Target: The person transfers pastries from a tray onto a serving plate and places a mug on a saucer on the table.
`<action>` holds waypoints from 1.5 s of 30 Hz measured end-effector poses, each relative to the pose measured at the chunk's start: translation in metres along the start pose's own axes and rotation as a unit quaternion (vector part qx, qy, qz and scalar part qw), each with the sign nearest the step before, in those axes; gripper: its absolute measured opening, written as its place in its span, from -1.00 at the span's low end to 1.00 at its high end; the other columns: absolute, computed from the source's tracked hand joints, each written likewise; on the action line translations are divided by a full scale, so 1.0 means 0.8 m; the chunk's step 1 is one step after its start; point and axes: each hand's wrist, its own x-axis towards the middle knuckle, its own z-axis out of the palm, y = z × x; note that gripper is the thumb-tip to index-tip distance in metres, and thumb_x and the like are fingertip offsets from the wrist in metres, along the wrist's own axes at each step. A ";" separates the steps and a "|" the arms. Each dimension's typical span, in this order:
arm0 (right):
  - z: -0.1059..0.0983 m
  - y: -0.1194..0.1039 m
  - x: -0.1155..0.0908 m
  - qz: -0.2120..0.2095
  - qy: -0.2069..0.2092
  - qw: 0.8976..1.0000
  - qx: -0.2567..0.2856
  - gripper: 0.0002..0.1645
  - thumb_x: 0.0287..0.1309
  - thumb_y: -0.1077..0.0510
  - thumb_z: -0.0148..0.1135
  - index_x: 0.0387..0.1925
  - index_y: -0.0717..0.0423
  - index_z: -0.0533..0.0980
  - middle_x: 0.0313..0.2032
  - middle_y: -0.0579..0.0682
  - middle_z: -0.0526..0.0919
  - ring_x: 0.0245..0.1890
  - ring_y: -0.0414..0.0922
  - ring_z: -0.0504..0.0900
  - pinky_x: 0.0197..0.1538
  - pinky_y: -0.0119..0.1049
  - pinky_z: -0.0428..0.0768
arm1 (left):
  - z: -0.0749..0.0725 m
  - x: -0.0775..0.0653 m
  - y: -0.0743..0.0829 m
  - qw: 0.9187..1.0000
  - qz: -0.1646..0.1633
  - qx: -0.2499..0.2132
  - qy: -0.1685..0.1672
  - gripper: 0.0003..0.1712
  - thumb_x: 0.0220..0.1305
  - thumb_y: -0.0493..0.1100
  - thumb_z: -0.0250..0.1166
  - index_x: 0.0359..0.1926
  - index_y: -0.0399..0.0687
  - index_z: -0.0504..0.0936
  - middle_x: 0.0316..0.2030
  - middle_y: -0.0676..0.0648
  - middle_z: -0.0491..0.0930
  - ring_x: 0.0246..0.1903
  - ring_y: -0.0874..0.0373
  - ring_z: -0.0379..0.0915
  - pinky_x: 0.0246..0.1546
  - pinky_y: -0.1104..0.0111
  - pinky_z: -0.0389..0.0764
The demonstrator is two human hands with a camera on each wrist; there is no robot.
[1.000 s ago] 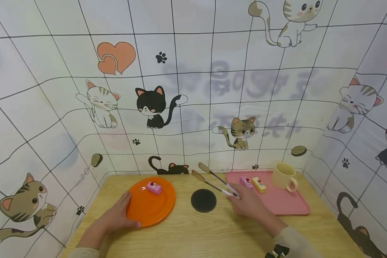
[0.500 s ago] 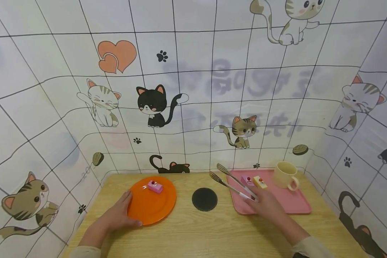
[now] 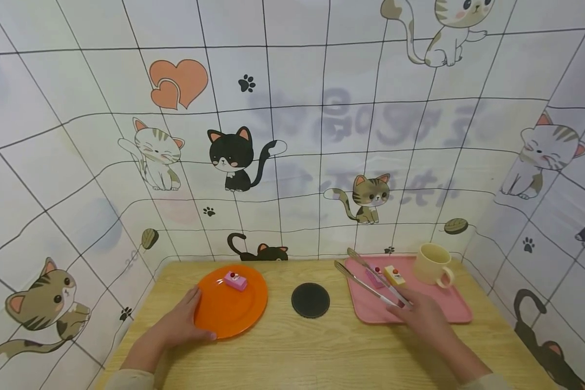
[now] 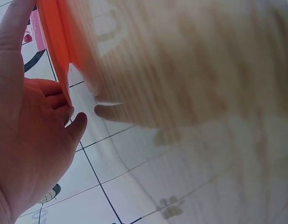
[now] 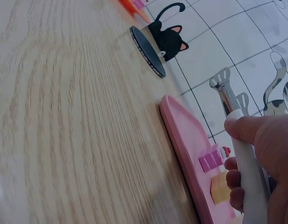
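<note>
Pink cake (image 5: 210, 160) sits on the tray (image 3: 448, 310) past our right hand (image 3: 428, 319), fingers gripping tongs (image 5: 249, 173), our left hand (image 3: 181, 320) spread against the plate (image 3: 226, 314), so we're probably aiming and should squeeze gently.

Your head view is bright and softly shadowed, your wrist views dimmer, the right one showing glare on the table (image 5: 78, 121).
</note>
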 end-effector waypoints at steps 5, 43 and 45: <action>-0.012 0.013 -0.007 0.001 0.009 1.000 -0.023 -0.31 0.33 -0.09 0.61 0.33 0.19 0.67 -0.31 -0.17 0.66 -0.38 -0.16 0.50 -0.33 -0.26 0.50 | 0.000 0.002 -0.001 1.000 0.002 0.002 0.000 0.67 -0.04 0.41 0.72 0.71 -0.49 0.01 0.71 -0.51 -0.09 0.67 -0.52 -0.13 0.58 -0.38 0.16; -0.025 0.057 -0.025 0.079 -0.018 0.996 -0.044 -0.24 0.36 -0.16 0.57 0.33 0.29 0.64 -0.26 -0.06 0.71 -0.30 -0.06 0.52 -0.21 -0.14 0.52 | -0.002 0.002 0.001 1.000 0.000 -0.002 -0.003 0.65 -0.03 0.38 0.73 0.71 -0.49 0.01 0.71 -0.51 -0.09 0.67 -0.53 -0.11 0.56 -0.39 0.18; -0.024 0.057 -0.026 0.074 -0.016 0.996 -0.046 -0.24 0.35 -0.17 0.58 0.32 0.29 0.64 -0.22 -0.04 0.74 -0.29 -0.06 0.53 -0.19 -0.12 0.55 | -0.001 0.002 0.000 1.000 0.001 -0.001 -0.002 0.64 -0.02 0.37 0.73 0.71 -0.48 0.01 0.71 -0.51 -0.08 0.67 -0.52 -0.11 0.57 -0.38 0.19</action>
